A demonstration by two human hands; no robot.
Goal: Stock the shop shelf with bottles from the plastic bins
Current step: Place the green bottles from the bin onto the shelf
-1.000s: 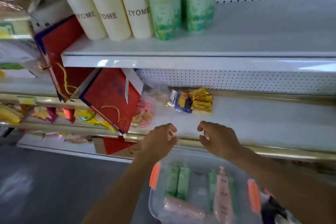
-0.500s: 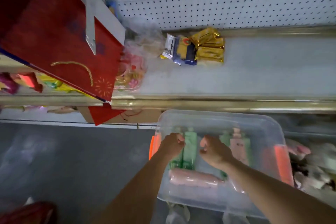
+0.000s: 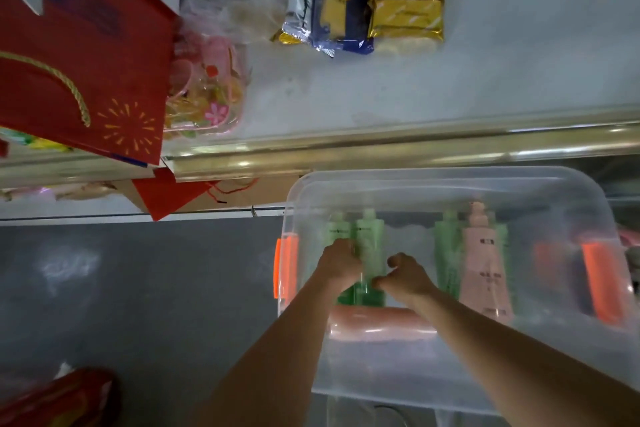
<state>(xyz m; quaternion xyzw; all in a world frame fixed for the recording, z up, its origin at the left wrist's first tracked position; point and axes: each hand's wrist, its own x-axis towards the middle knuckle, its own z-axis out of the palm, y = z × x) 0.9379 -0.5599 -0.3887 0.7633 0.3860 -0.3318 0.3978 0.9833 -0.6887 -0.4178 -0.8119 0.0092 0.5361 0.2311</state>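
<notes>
Both forearms are reaching in from 6 o'clock, down into a clear plastic bin (image 3: 460,180) sitting below the shelf (image 3: 450,87). The left hand (image 3: 337,265) is curling its fingers round the left side of a pair of green bottles (image 3: 369,246), while the right hand (image 3: 405,276) is bending its fingers against the right side of the same pair; whether it is truly gripping or only touching, I cannot tell. At 3 o'clock from the hands, a pink bottle (image 3: 485,274) is lying over another green bottle (image 3: 446,253), and a second pink one (image 3: 377,324) is lying crosswise at 6 o'clock. Orange latches (image 3: 285,263) are showing at the bin's ends. On the shelf, gold packets (image 3: 405,0) are sitting at 12 o'clock and a red gift bag (image 3: 86,55) is leaning at 10 o'clock. The floor (image 3: 138,288) is looking dark grey.
</notes>
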